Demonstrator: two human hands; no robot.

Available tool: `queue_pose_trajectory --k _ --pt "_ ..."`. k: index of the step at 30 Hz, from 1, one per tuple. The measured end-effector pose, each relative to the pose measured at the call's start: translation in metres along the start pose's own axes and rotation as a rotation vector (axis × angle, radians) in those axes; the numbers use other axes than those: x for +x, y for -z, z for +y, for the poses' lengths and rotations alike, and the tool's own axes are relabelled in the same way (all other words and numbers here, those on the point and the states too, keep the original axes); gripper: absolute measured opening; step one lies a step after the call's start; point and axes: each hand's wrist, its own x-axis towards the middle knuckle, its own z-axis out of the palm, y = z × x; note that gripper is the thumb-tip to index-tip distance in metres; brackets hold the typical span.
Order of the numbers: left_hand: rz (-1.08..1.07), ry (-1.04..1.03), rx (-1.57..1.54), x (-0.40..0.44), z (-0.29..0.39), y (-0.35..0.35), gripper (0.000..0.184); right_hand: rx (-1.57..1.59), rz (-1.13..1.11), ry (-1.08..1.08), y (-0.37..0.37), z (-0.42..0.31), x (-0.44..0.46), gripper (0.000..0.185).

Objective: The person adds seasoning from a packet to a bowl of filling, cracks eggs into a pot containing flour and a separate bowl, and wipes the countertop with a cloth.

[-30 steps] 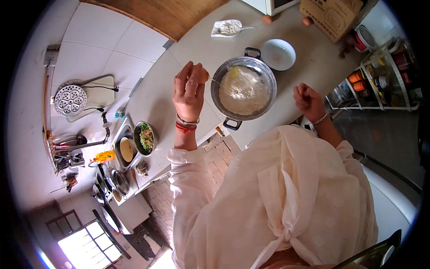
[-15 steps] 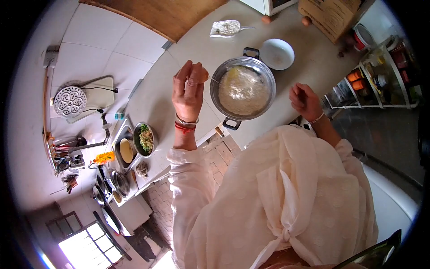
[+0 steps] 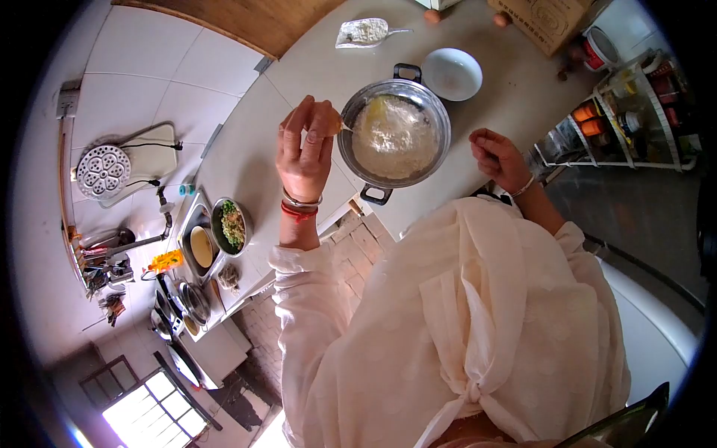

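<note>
Pot point(image 3: 418, 91), in the head view: steel, two black handles point(image 3: 376, 201), upright on the counter point(image 3: 515, 93); lies just to the right of the left hand point(image 3: 302, 153), the nearer of the two; handle-to-handle axis runs away from the person, far end leaning right. Left hand: raised beside the rim, fingers closed around a brown shell point(image 3: 334, 122), apparently egg; thin pale strand between shell and rim; contact of shell with rim cannot be told. Right hand point(image 3: 502, 158): apart from the pot on its other side, fingers loosely curled, nothing seen in them, full closure unclear. Contents of pot: white flour point(image 3: 396, 145), heaped and powdery, yellow wet patch point(image 3: 381, 112) toward its far left. Beyond: pale bowl point(image 3: 452, 60) near the far handle; scoop point(image 3: 399, 30) holding white powder.
</note>
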Motion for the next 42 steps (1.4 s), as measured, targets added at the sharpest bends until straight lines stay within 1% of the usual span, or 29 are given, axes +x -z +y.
queue_pose_trajectory --k 3,6,9,12,23,27,33,39,42 --pt "-0.012 -0.017 -0.01 -0.004 0.001 -0.005 0.046 -0.038 0.076 -0.053 -0.005 0.002 0.001 0.013" --pt "-0.01 -0.014 0.0 -0.005 0.002 -0.009 0.045 -0.075 0.071 -0.091 -0.005 0.001 0.003 0.012" --pt "-0.026 -0.003 -0.005 -0.003 0.002 -0.01 0.046 -0.064 0.055 -0.091 0.0 0.004 0.005 0.011" --pt "-0.009 -0.011 -0.009 -0.001 0.0 -0.013 0.047 -0.071 0.096 -0.085 0.003 0.004 0.006 0.01" --pt "-0.013 0.0 -0.004 0.004 -0.006 -0.017 0.047 -0.047 0.124 -0.125 0.008 0.007 0.015 0.01" --pt "-0.011 -0.018 0.046 0.01 -0.007 -0.012 0.047 -0.055 0.099 -0.132 0.007 0.008 0.02 0.009" --pt "0.014 -0.054 0.077 0.016 -0.013 -0.003 0.048 -0.128 0.146 -0.165 -0.003 0.006 0.024 0.011" --pt "0.058 -0.088 0.118 0.026 -0.015 0.009 0.047 -0.152 0.143 -0.186 -0.01 0.004 0.025 0.012" --pt "0.065 -0.072 0.116 0.029 -0.014 0.013 0.047 -0.144 0.11 -0.195 -0.005 0.004 0.025 0.011"
